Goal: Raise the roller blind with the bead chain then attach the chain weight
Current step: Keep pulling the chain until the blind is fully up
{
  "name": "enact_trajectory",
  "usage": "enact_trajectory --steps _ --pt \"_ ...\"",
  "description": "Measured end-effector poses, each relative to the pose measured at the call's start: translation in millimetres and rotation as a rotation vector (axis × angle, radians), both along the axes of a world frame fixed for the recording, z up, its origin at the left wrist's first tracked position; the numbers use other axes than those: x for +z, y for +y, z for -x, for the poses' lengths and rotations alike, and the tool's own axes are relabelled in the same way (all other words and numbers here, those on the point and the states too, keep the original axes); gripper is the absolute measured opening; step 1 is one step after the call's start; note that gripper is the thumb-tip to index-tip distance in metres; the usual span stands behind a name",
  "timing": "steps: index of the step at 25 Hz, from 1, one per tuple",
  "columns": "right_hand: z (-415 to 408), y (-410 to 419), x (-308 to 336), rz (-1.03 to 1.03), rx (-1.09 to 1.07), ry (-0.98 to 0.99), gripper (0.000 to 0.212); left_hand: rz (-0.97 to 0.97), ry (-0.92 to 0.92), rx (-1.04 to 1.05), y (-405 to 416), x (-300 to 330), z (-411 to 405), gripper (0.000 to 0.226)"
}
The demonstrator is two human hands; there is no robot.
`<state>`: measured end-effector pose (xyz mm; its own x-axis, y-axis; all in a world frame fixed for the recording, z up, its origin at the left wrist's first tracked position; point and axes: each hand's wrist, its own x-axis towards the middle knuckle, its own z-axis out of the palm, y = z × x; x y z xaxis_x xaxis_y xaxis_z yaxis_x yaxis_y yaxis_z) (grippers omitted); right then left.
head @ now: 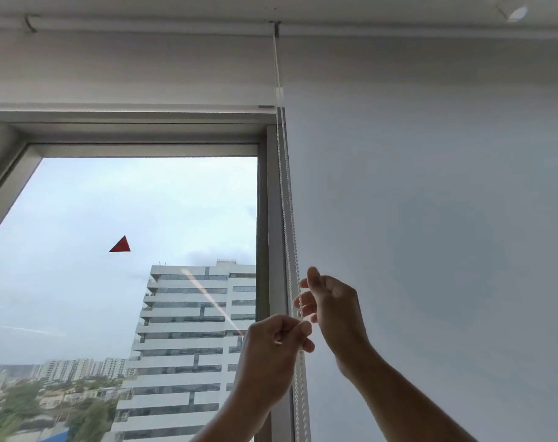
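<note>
The white roller blind is rolled up high, its bottom bar sitting just above the window frame's top. A white bead chain hangs as a double strand from the roller's right end down along the frame. My left hand is closed around the chain low down, thumb pinching a strand. My right hand grips the chain just above it, fingers curled on the beads. A small white clip sits on the chain near the bottom bar. No separate chain weight can be made out.
The window glass shows a tall white building and sky, with a red triangle sticker on it. A second lowered white blind covers the right side. The grey frame post stands between them.
</note>
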<state>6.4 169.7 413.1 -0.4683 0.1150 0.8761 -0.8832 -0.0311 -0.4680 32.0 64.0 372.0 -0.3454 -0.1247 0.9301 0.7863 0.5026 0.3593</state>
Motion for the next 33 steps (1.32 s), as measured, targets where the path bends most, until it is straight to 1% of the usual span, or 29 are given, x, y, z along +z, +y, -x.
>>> enact_trajectory --steps 2,4,8,11,15,17,20,22,24,26,29,33 --pt "-4 -4 7 -0.050 0.028 0.002 0.032 -0.034 -0.002 -0.024 -3 -5 0 0.024" --pt "-4 -8 7 -0.053 0.036 0.024 0.026 -0.047 0.002 -0.044 -5 -7 -2 0.023" --pt "2 -11 -8 -0.082 -0.020 0.034 0.025 0.023 -0.021 -0.054 -5 -19 -2 0.022" --pt "7 -8 -19 -0.097 -0.003 0.024 0.025 0.044 -0.054 -0.064 -7 -30 2 0.018" --pt "10 -4 -30 -0.146 0.026 0.028 0.013 0.055 -0.019 -0.079 -8 -32 10 0.019" --pt "12 -4 -37 -0.188 0.036 0.018 0.014 0.064 -0.014 -0.070 -10 -35 16 0.018" --pt "17 -3 -51 -0.220 0.024 0.003 0.016 0.097 -0.049 -0.097 -14 -46 22 0.019" --pt "20 -2 -62 -0.214 0.022 -0.011 0.013 0.100 -0.070 -0.093 -16 -57 25 0.022" --pt "24 -3 -75 -0.211 0.035 -0.027 0.012 0.096 -0.088 -0.077 -19 -68 29 0.019" --pt "29 -2 -88 -0.209 0.043 -0.042 0.012 0.082 -0.125 -0.072 -20 -80 32 0.014" --pt "35 0 -105 -0.195 0.058 -0.057 0.010 0.027 -0.190 -0.098 -23 -99 35 0.017" --pt "40 0 -130 -0.162 0.087 -0.096 0.009 0.013 -0.261 -0.119 -23 -128 40 0.018"
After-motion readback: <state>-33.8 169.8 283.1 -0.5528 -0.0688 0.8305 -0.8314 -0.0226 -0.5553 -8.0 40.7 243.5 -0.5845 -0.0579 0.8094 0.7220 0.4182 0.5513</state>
